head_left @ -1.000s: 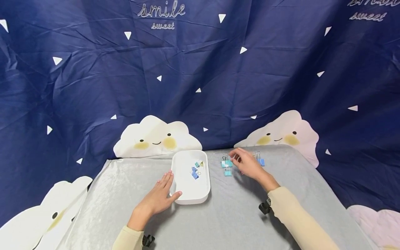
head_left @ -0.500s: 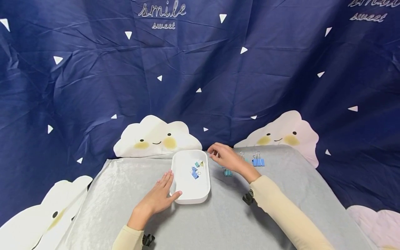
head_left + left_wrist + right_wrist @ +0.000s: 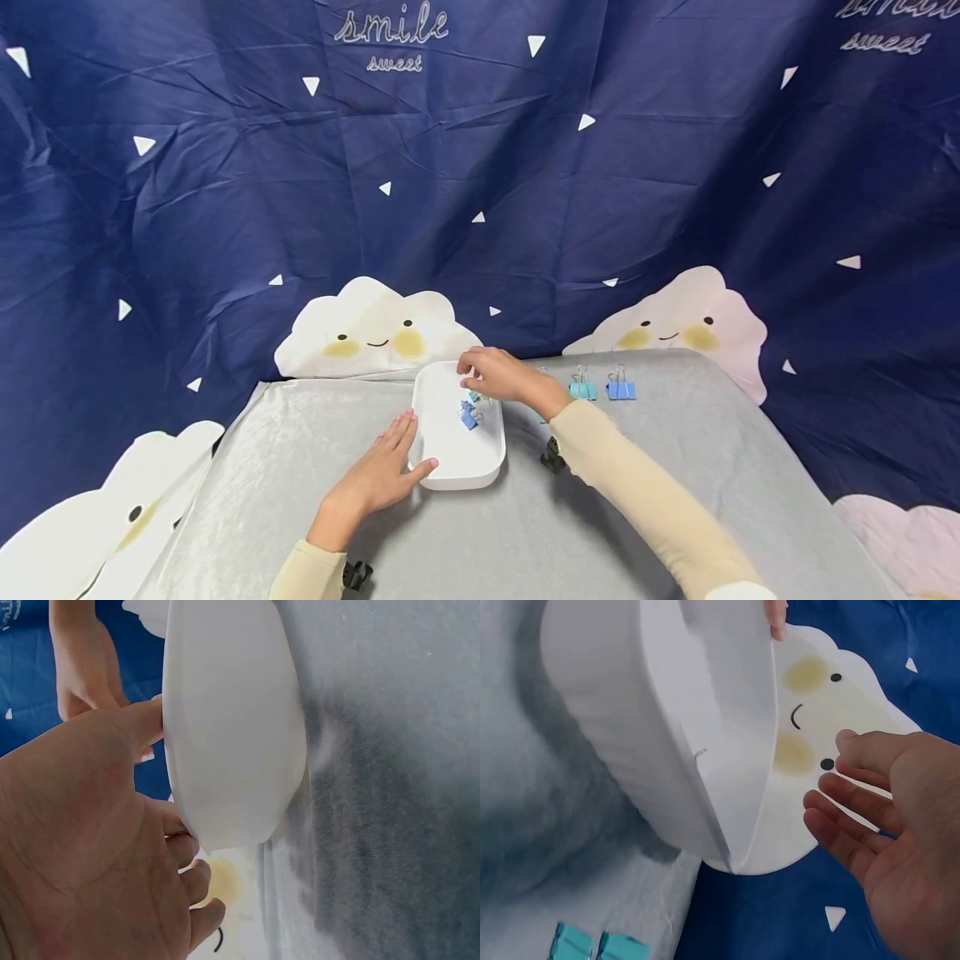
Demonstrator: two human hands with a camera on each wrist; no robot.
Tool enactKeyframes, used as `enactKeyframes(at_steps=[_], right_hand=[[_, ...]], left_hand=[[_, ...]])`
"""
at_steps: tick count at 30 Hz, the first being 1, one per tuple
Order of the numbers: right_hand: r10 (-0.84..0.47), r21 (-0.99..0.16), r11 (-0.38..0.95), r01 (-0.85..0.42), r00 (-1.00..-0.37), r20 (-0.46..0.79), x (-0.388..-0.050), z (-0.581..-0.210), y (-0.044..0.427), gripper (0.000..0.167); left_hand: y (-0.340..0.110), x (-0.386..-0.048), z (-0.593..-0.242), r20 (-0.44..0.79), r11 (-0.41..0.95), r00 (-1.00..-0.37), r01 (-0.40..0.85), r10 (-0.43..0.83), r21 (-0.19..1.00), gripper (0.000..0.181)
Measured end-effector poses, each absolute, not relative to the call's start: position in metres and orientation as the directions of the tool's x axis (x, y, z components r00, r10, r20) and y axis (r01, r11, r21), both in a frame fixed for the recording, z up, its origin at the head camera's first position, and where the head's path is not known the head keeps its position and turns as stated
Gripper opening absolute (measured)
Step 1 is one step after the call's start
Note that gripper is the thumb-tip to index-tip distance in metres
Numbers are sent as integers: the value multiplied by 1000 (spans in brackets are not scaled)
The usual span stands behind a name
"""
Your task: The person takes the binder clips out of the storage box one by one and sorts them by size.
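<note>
Across the whole far side, a dark blue curtain [image 3: 480, 125] is hanging. In front of it, a table [image 3: 480, 550] with a soft grey cover is holding all my things. Near its middle, a white box [image 3: 461, 483] is sitting flat.

My left hand [image 3: 382, 467] is resting on the left edge of the box, fingers straight and thumb spread toward the near end. I am probably stopping the box from sliding. My right hand [image 3: 495, 373] is hovering over the far right part of the box. Its fingers are bending softly and staying apart, and no clip is showing between them.

Inside the box, some little blue clips [image 3: 469, 419] are lying in a bunch, and a green clip [image 3: 474, 397] is lying just past them, partly hiding under my hand. On the table, right of the box, a big green clip [image 3: 582, 391] and a big blue clip [image 3: 621, 391] are lying side by side, handles pointing far. Maybe they are lining up so each kind is easy to see. My arm is hiding others.

One second ago, my right hand was covering clips on the table; now it is reaching left, and the big blue clip is showing whole.
</note>
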State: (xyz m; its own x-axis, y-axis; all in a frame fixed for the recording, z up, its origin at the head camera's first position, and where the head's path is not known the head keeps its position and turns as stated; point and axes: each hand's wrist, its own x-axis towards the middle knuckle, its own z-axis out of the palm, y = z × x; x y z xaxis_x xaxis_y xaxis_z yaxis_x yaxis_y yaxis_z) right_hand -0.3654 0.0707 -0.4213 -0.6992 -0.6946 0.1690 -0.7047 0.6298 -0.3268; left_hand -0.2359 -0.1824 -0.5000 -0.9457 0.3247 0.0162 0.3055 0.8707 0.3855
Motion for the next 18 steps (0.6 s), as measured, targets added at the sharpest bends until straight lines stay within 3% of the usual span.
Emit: enactKeyframes(at_steps=[14,18], right_hand=[[-598,-140,801,-582,-772,-213,-361,-452,25,61],[-594,-76,798,-598,-759,-267,-358,-464,26,50]], left_hand=[[-182,-237,-499,10,872,-944,309,331,380,91],[-182,-236,-498,11,873,-946,304,325,382,91]])
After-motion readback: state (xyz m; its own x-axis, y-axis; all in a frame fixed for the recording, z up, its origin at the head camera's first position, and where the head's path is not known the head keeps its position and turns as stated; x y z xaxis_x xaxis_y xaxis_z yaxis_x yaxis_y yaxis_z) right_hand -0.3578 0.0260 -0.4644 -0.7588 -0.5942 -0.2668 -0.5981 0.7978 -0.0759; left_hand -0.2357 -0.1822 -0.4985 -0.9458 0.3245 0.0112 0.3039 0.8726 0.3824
